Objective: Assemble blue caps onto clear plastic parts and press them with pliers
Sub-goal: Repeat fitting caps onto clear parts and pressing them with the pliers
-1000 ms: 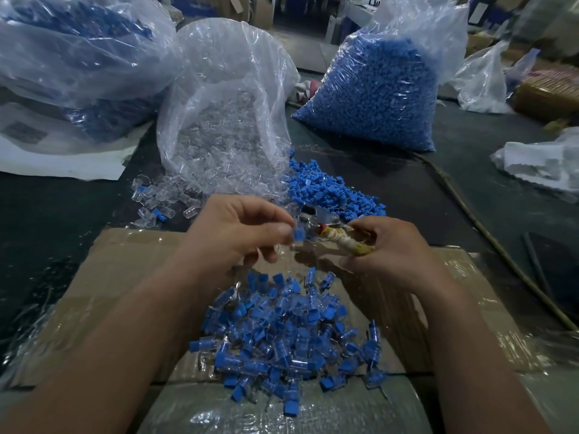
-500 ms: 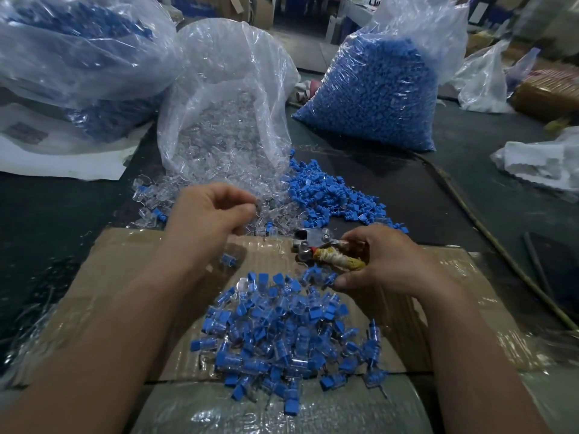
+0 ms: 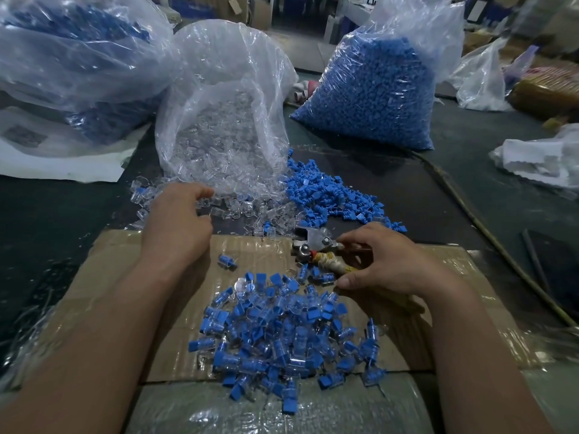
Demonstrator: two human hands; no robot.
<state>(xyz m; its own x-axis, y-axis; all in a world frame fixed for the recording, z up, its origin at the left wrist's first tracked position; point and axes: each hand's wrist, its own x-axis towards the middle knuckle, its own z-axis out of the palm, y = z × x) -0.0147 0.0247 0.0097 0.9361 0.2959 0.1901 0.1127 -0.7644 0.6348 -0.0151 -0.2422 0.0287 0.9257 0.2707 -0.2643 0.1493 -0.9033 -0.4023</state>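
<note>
Left hand (image 3: 178,223) is recorded at the near edge of the loose clear parts (image 3: 241,208) spilled from the open bag (image 3: 225,120). Its fingers are curled down among them; whether a part is pinched cannot be told. The parts are transparent and heaped, so two could be lifted together, or one fumbled and knocked onto the dark table (image 3: 62,214). One capped piece (image 3: 227,262) lies alone on the cardboard (image 3: 125,277), apart from the finished pile (image 3: 282,333) and near the left hand; it could be swept off when that hand is drawn back. The loose blue caps (image 3: 329,195) are seen touching the clear spill, so a wrong piece may be picked. The pliers (image 3: 313,249) are gripped by the right hand (image 3: 385,264), fingers wrapped over the bound handles and thumb beneath, with the jaws resting on the cardboard just above the finished pile. Finished pieces may be scattered if the tool is dragged, and a crooked cap may be cracked if squeezed.
</note>
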